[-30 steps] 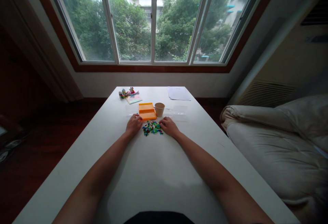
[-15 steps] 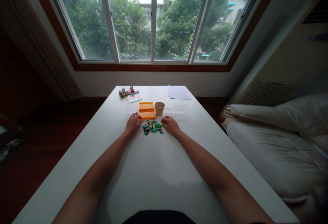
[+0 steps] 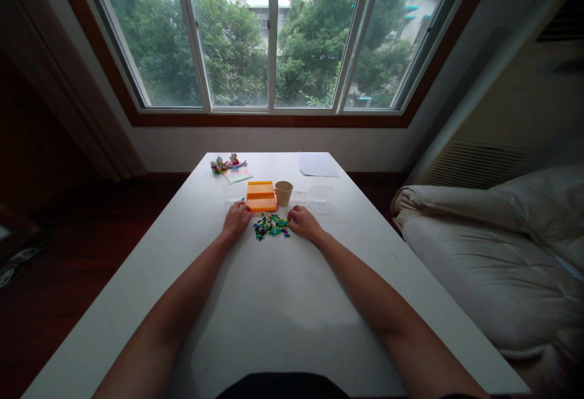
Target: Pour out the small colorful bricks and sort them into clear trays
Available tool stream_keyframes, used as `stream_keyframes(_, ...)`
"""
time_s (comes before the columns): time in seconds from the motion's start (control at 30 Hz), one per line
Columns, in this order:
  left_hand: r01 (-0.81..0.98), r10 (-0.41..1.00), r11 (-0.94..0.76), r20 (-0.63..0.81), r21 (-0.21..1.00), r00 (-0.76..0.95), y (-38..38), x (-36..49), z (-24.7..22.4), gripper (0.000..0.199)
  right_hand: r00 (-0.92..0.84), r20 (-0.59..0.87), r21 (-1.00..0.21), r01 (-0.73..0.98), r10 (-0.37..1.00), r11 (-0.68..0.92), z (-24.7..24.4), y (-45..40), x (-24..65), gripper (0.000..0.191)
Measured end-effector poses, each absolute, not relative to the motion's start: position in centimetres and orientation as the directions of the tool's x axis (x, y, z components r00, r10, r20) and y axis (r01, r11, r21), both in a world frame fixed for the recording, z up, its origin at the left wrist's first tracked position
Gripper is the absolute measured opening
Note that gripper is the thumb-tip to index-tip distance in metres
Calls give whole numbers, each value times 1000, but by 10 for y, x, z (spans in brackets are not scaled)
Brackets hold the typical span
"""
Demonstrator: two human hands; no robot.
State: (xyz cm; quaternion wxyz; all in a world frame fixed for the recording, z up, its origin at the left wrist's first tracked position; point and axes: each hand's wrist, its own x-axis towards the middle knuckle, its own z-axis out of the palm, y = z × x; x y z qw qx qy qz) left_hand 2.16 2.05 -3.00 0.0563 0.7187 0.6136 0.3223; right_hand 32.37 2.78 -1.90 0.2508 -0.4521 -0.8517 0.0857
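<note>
On the white table [image 3: 274,301], a pile of small green, blue, yellow and dark pieces [image 3: 271,227] lies between my hands, too small to name for certain. My left hand [image 3: 236,219] rests at the near left corner of an orange two-section tray [image 3: 261,195], fingers loosely bent and apart, seemingly touching its edge. My right hand [image 3: 305,224] rests at the right side of the pile, its fingertips beside the nearest pieces and its fingers loosely curled. Nothing shows in either hand. A brown paper cup [image 3: 283,194] stands upright just right of the tray.
Clear plastic trays [image 3: 320,199] lie right of the cup and left of the orange tray. Small colourful figures [image 3: 228,163] and a patterned sheet [image 3: 238,174] sit at the far left, white papers [image 3: 318,165] at the far right. A cushioned sofa [image 3: 493,259] stands beyond the table's right edge.
</note>
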Motion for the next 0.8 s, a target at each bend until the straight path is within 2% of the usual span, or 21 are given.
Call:
stream_keyframes(0.63,864,910,-230,415,448,27,23,18,-33,20,-410,383,-436,710,828,553,-23,28,322,4)
stream_keyframes(0.8,853,904,-250,426,459,36,26,15,-36,21,-403,410,-450,691,818,566,-25,29,321,10)
